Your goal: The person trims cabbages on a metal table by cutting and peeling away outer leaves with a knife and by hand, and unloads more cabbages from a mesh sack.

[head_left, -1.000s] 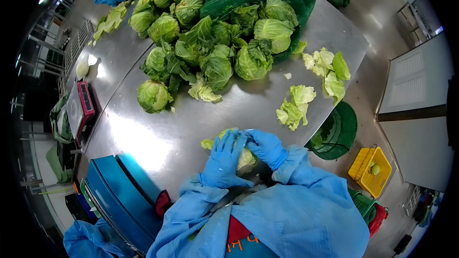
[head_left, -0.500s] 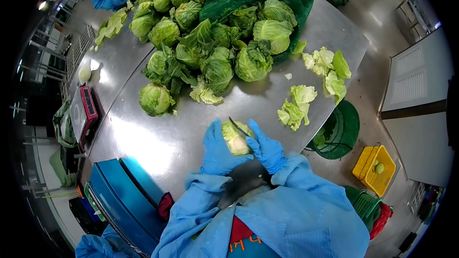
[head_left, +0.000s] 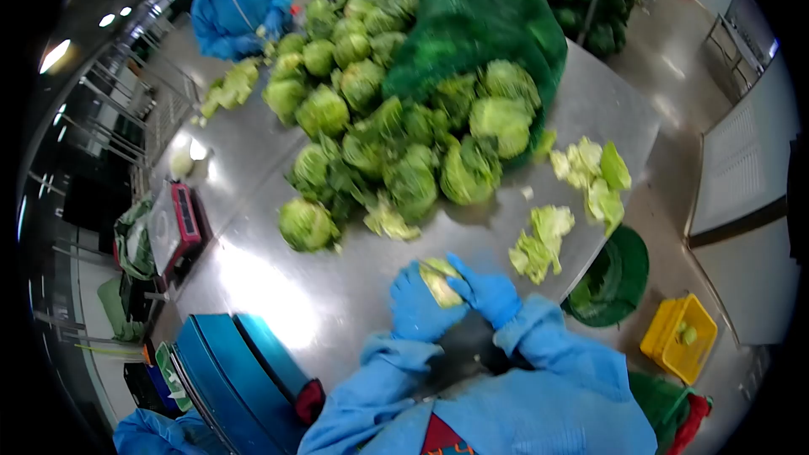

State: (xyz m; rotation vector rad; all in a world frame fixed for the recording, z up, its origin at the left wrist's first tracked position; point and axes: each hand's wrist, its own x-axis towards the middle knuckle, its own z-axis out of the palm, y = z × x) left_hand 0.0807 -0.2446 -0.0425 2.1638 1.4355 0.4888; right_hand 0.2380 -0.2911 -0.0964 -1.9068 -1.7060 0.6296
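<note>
My left hand (head_left: 421, 303), in a blue glove, is wrapped round the left side of a small trimmed cabbage (head_left: 441, 283) just above the metal table. The cabbage's pale cut side faces up and toward me. At its right side is my right hand (head_left: 489, 291), also gloved and closed on a small knife. Only a dark bit of the knife's blade shows now, over the top of the cabbage; its handle is hidden in my fingers. Nearest beyond my hands are a loose leaf clump (head_left: 390, 221) and a whole green cabbage (head_left: 307, 225).
A heap of cabbages (head_left: 362, 84) spills from a green mesh sack (head_left: 480, 17). Cut leaves (head_left: 539, 244) lie on the right of the table (head_left: 354, 278). A green basket (head_left: 636, 286) and yellow crate (head_left: 653, 345) stand right, a red-edged scale (head_left: 183, 211) left. A co-worker (head_left: 240, 8) is far left.
The view has shifted, so the table scene sits lower and farther right. My left hand has turned the cabbage, and the right hand has closed in against it; less of the knife blade shows.
</note>
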